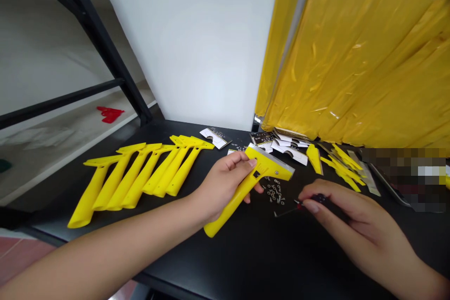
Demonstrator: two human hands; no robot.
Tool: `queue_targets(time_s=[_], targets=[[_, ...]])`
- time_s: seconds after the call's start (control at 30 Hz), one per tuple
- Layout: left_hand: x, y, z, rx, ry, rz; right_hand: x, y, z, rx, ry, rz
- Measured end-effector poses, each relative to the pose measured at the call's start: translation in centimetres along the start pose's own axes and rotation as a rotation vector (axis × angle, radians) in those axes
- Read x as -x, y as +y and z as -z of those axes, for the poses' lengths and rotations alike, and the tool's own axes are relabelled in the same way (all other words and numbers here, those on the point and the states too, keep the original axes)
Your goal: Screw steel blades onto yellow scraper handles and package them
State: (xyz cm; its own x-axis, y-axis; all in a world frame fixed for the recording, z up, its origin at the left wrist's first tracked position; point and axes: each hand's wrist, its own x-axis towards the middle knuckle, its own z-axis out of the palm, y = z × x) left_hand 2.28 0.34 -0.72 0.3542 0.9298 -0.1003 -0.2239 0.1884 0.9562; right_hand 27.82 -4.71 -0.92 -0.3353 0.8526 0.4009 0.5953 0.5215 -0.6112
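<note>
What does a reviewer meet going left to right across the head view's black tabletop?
Row of yellow plastic scraper bodies → left hand holding a yellow scraper → small metal washers → right hand on a small dark tool.

Looks like a small assembly & packing workshop: black workbench w/ a row of yellow plastic scraper handles, loose screws & washers and printed card backers set out in batches. Black metal shelving frame stands at left, yellow plastic sheeting hangs at right, next to plain white wall.
</note>
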Motion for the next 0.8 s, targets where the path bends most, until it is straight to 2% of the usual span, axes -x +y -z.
queue_targets(time_s=[0.8], targets=[[-0.17,-0.11,0.06,0.008,0.004,0.017,-0.08,0.02,0.46,0.049,-0.013,0.071]])
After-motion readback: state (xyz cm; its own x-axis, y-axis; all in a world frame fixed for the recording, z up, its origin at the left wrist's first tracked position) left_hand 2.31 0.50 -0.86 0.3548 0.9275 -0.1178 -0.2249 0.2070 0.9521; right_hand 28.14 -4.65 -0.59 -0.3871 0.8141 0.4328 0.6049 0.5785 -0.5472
